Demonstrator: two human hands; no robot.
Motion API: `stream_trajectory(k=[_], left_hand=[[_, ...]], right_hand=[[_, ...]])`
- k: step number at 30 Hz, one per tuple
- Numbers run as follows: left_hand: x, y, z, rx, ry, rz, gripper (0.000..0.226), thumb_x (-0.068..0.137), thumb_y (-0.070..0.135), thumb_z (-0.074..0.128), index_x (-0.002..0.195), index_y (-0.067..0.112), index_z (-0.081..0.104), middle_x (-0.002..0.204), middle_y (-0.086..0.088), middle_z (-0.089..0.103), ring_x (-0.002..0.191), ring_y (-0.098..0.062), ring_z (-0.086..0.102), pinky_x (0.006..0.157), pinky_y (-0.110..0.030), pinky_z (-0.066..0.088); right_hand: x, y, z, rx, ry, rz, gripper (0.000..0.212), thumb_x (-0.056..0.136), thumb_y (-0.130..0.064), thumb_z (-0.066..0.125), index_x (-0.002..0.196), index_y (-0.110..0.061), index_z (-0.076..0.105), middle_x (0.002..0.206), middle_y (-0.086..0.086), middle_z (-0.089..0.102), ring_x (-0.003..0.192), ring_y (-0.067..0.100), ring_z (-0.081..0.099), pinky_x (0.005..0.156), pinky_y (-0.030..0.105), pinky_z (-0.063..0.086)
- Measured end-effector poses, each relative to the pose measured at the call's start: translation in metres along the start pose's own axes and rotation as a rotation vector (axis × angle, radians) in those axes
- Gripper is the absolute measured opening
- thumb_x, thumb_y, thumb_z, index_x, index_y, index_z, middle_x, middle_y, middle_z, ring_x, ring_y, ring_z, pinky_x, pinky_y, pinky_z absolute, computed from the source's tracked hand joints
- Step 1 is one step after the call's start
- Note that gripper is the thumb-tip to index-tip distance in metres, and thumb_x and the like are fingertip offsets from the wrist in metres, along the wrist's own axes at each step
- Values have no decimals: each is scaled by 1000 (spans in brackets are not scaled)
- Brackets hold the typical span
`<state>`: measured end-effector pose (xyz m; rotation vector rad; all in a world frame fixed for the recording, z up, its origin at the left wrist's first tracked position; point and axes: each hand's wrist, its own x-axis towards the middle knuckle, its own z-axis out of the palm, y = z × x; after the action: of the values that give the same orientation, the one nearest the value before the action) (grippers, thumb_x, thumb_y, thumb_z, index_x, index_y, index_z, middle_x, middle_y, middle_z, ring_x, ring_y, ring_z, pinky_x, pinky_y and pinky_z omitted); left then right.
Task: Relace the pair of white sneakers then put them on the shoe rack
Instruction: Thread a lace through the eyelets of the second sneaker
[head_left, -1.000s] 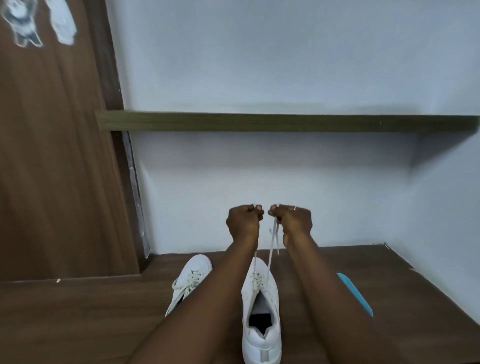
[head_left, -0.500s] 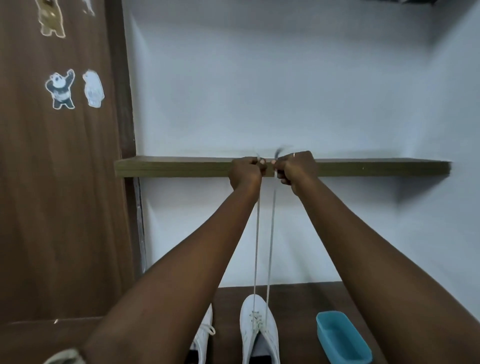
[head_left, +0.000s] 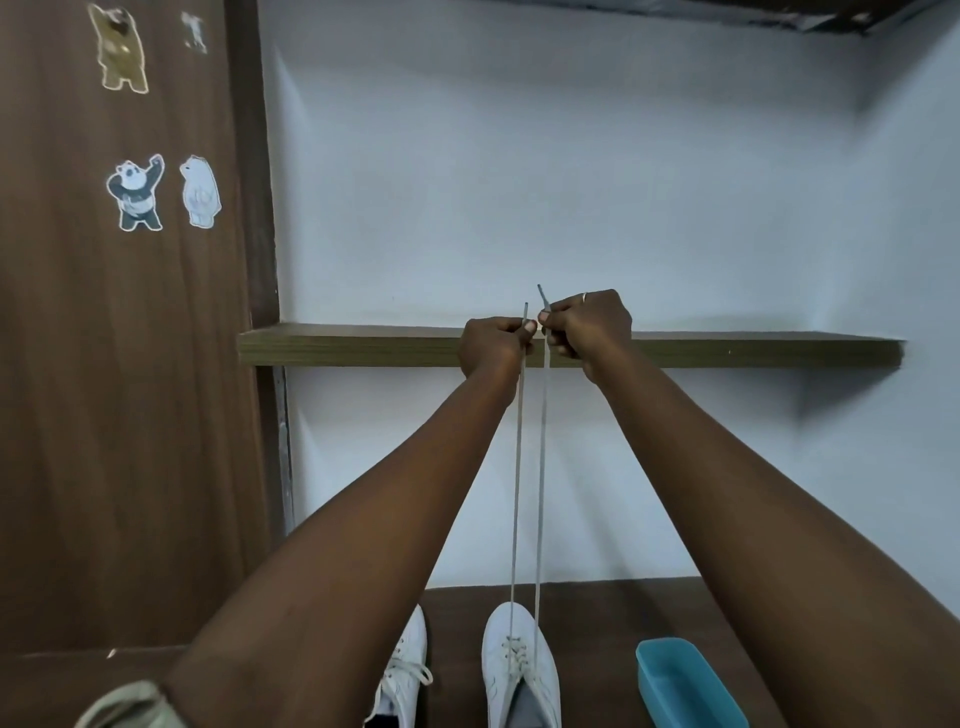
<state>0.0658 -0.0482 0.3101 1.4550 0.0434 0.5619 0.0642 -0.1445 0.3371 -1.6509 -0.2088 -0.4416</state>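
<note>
The left hand and right hand each pinch one lace end before the shelf, the sneaker standing well below it; I think both ends should be pulled evenly, so they match.

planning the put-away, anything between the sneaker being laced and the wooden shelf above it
Nothing visible: only lace ends from the sneaker, pinched by the left hand and right hand, rise before the shelf.

**A:** Where are the hands?

**B:** The left hand and right hand are just beside each other, before the shelf. Each pinches an end of the lace, which runs down to the sneaker at 6 o'clock.

**A:** And around that sneaker?

**B:** The second sneaker is at 9 o'clock and the tub at 3 o'clock, all on the floor.
</note>
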Motion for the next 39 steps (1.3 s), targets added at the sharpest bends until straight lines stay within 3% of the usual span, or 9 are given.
stream_trajectory(k=[11,14,17,22,26,30,33,35,39], left_hand=[[-7,-43,-13,227,-76,64,8,88,17,66,87,12,72,68,-5,67,62,-20,66,77,-36,58],[-6,-75,-26,580,-93,120,13,90,25,63,83,19,73,72,0,69,70,-17,66,65,-26,52],[-2,-107,-38,809,-85,130,17,91,25,59,84,19,73,80,0,72,77,-17,65,59,-22,41],[10,-152,-47,789,-73,59,19,90,21,60,81,7,69,78,-8,69,74,-26,66,67,-27,48],[13,-186,-41,707,-72,79,21,90,4,56,69,4,60,65,-4,61,62,-27,65,65,-31,54],[12,-217,-33,832,-255,57,21,94,12,53,107,-3,61,104,-21,64,99,-33,62,72,-29,44],[-1,-237,-36,1010,-426,-51,43,95,22,55,132,1,50,132,-16,54,126,-28,46,99,-28,34],[-21,-250,-43,931,-422,-120,32,92,18,58,119,0,63,123,-13,62,118,-22,55,92,-17,37],[-69,-276,-61,651,-371,-490,29,91,7,58,64,1,57,59,-8,58,51,-13,55,46,-17,40]], right_hand=[[-3,54,-8,-267,7,50,20,87,4,52,70,-7,57,69,10,64,52,19,56,51,27,44],[-5,87,-20,-658,74,21,12,88,-4,54,88,-5,66,92,15,67,76,29,67,69,34,55],[-19,109,-32,-952,169,-66,19,91,3,47,105,1,60,106,21,57,94,39,61,74,36,48],[-24,147,-36,-1102,225,-173,26,86,16,42,105,3,55,101,21,59,93,38,61,69,35,44],[-27,188,-26,-1167,102,-221,32,86,15,40,111,1,53,104,18,58,94,36,61,75,39,49],[-35,238,-14,-1133,-26,-128,30,86,11,35,105,0,55,104,18,59,97,37,61,79,38,48],[-50,275,-5,-1057,-103,24,36,88,8,34,112,-2,59,111,18,60,106,35,59,85,35,46],[-62,296,-3,-955,-175,106,35,88,7,37,111,0,62,110,20,63,106,34,60,86,33,45],[-91,333,0,-916,-331,295,26,93,-9,45,114,-5,60,120,13,62,110,27,58,93,29,41]])
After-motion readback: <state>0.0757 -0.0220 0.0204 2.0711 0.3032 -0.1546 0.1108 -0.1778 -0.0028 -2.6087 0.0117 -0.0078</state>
